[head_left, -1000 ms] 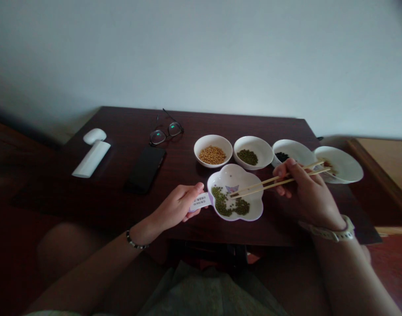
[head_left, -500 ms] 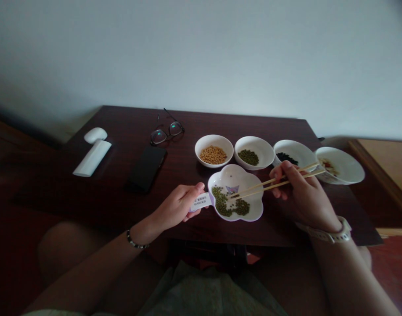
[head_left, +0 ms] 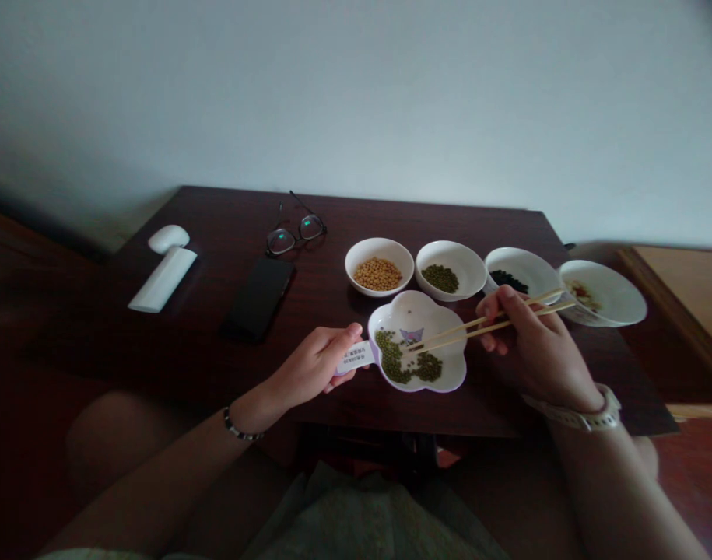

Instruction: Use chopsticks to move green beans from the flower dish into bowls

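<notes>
My left hand (head_left: 320, 359) is closed round the labelled handle of a white flower-shaped dish (head_left: 452, 323) with a purple edge. Green mung beans (head_left: 392, 362) lie in two patches along its near and left side. From the right, my right hand (head_left: 527, 338) grips a pair of wooden chopsticks (head_left: 478, 327). Their tips are close together inside the dish, between the bean patches; whether a bean is pinched there is too small to tell.
Behind the dish stand white bowls: one of yellow soybeans (head_left: 377, 274), one of mung beans (head_left: 440, 278), one of black beans (head_left: 509, 281), one with reddish bits (head_left: 584, 295). Leftward lie glasses (head_left: 297, 235), a black phone (head_left: 259, 299) and a white device (head_left: 164, 280) on the dark table (head_left: 227, 225).
</notes>
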The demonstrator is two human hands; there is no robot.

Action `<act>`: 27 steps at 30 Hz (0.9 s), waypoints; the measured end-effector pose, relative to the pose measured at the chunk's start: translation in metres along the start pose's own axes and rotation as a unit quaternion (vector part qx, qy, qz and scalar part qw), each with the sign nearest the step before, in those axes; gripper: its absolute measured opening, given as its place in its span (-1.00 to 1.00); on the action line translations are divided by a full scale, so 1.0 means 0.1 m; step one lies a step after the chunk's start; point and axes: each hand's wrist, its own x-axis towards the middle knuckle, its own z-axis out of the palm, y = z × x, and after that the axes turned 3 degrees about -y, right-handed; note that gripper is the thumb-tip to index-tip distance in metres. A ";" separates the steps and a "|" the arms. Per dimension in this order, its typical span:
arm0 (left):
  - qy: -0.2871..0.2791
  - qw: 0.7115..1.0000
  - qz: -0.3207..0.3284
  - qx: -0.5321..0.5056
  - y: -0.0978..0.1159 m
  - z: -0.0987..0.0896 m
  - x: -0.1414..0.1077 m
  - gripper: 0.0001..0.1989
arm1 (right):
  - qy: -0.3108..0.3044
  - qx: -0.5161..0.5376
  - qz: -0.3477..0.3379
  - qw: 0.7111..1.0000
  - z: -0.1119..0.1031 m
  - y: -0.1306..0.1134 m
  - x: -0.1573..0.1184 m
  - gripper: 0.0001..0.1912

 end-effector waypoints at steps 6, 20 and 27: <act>0.000 1.000 0.002 -0.001 0.00 0.00 0.00 -0.24 | 0.014 -0.007 -0.010 1.000 0.00 0.01 0.00 -0.50; -0.004 1.000 -0.001 0.005 -0.07 -0.06 -0.05 -0.25 | 0.134 0.050 -0.158 0.977 -0.36 -0.11 0.22 -0.64; 0.003 1.000 0.006 -0.003 -0.09 -0.07 -0.04 -0.27 | 0.179 0.032 -0.169 0.969 -0.29 -0.09 0.17 -0.62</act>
